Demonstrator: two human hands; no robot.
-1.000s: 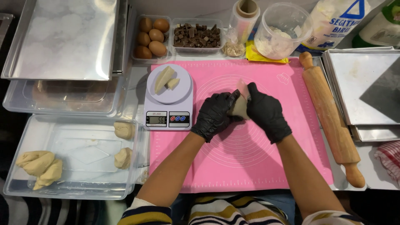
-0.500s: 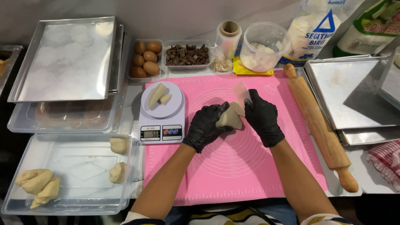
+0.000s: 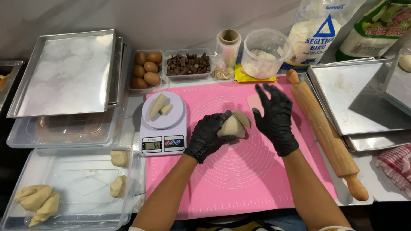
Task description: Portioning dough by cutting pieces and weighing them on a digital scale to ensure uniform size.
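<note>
pink silicone mat [image 3: 239,184] spread on the counter | wooden rolling pin [image 3: 325,134] along its right edge | digital scale [image 3: 163,126] at its left edge, 2 dough pieces [image 3: 157,107] on top | left hand [image 3: 207,137] black-gloved, grasping dough lump [image 3: 233,126] over mat centre | right hand [image 3: 276,117] gloved, fingers spread, released, just beside the lump

Mat [image 3: 239,188] sits in the middle of the table. Scale [image 3: 163,124] is on the mat's left edge with two dough pieces [image 3: 158,107] on its platform. Rolling pin [image 3: 325,132] lies along the mat's right edge, trays [image 3: 364,102] stacked right of that. Along the back edge: eggs [image 3: 145,70], chocolate chunks [image 3: 187,64], a film roll [image 3: 228,45], a bowl [image 3: 265,53]. Left side has a bin [image 3: 72,188] holding dough lumps [image 3: 118,173], with a tray [image 3: 64,72] behind it.
</note>
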